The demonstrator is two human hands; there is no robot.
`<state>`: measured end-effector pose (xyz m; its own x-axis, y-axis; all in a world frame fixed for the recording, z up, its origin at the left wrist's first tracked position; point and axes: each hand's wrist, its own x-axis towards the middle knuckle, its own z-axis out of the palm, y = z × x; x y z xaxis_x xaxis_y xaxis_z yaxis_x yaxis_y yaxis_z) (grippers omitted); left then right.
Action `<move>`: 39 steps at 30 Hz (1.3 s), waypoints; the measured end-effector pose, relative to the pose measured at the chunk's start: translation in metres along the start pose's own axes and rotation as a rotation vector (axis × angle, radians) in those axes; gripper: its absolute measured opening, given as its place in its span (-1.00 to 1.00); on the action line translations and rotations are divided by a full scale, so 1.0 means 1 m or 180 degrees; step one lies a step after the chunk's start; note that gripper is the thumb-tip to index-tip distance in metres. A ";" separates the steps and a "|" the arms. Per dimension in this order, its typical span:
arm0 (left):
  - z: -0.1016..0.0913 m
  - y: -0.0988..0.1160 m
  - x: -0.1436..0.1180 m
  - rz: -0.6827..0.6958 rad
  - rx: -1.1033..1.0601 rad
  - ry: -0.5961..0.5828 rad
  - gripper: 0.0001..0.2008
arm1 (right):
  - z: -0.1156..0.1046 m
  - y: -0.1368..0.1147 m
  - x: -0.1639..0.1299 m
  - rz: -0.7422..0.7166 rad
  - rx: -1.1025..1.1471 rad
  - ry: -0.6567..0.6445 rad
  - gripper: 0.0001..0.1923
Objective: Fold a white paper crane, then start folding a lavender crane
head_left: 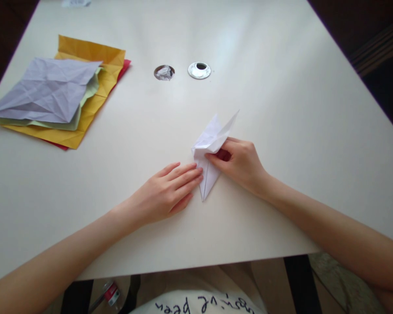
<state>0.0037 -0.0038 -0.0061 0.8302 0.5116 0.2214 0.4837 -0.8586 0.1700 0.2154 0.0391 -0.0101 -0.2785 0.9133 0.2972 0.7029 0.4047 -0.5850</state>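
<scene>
folded paper (212, 150) on table (281, 131), paper stack (62, 96) far left

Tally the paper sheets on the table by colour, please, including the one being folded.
White, being folded: 1
Lavender, top of stack: 1
Pale green: 1
Yellow-orange: 1
Red, bottom edge showing: 1
Total: 5

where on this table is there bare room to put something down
Bare table lies right of the folded white paper, and along the near edge left of the left hand. The far left is taken by the stack of coloured sheets; the middle by both hands, the right hand pinching the paper.
</scene>
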 end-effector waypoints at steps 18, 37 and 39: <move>0.001 0.005 0.001 -0.0037 -0.0433 0.0035 -0.69 | 0.000 0.000 0.000 -0.0002 -0.0053 -0.0024 -0.81; -0.011 0.000 -0.002 -0.0149 -0.0980 -0.0174 -0.68 | -0.006 -0.008 -0.012 -0.0099 0.0163 -0.0387 -0.87; -0.013 -0.001 -0.002 -0.0231 -0.1090 -0.0249 -0.69 | -0.006 -0.008 -0.012 -0.0130 0.0152 -0.0363 -0.88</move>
<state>-0.0018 -0.0034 0.0054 0.8223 0.5552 0.1250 0.4322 -0.7521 0.4975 0.2170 0.0250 -0.0051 -0.3809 0.8942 0.2352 0.6582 0.4409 -0.6103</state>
